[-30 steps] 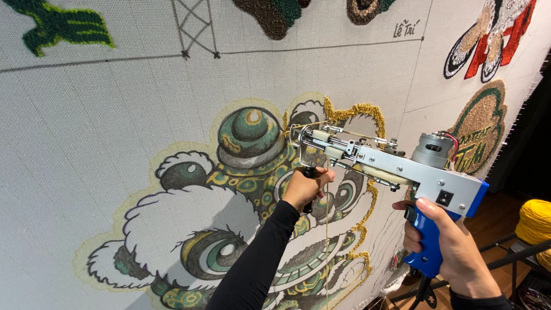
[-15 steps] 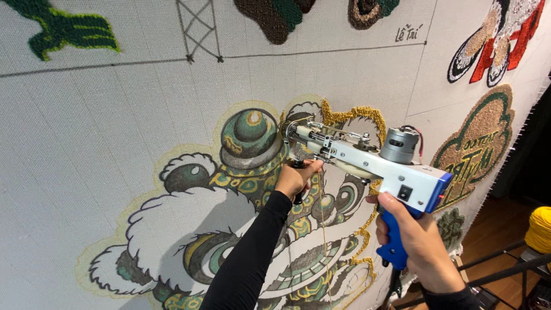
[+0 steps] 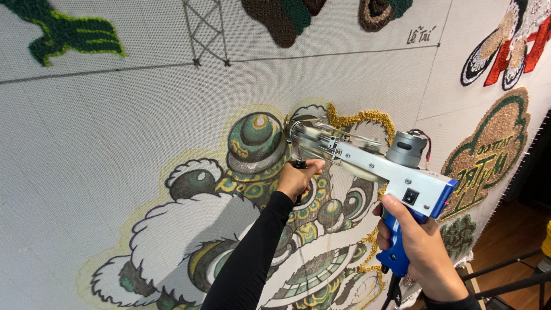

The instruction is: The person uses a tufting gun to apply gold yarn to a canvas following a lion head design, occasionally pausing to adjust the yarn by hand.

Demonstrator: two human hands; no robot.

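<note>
While your right hand point(image 3: 422, 252) wraps its fingers point(image 3: 402, 215) tight round the blue pistol grip of the tufting gun point(image 3: 373, 166), your left hand point(image 3: 297, 179) is clenched about the black front handle under the gun's nose. That nose, blurred, is pressed against the stretched grey tufting cloth point(image 3: 115, 126), at the top of the lion-dance head design point(image 3: 252, 229), just beside its green domed knob point(image 3: 255, 135) and below a strip of yellow pile point(image 3: 359, 117). Your black sleeve point(image 3: 247, 258) crosses the design's white fluffy patch.

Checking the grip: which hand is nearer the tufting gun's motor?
Right. The right hand grips the blue handle just below the motor; the left hand holds the front grip, farther away.
</note>
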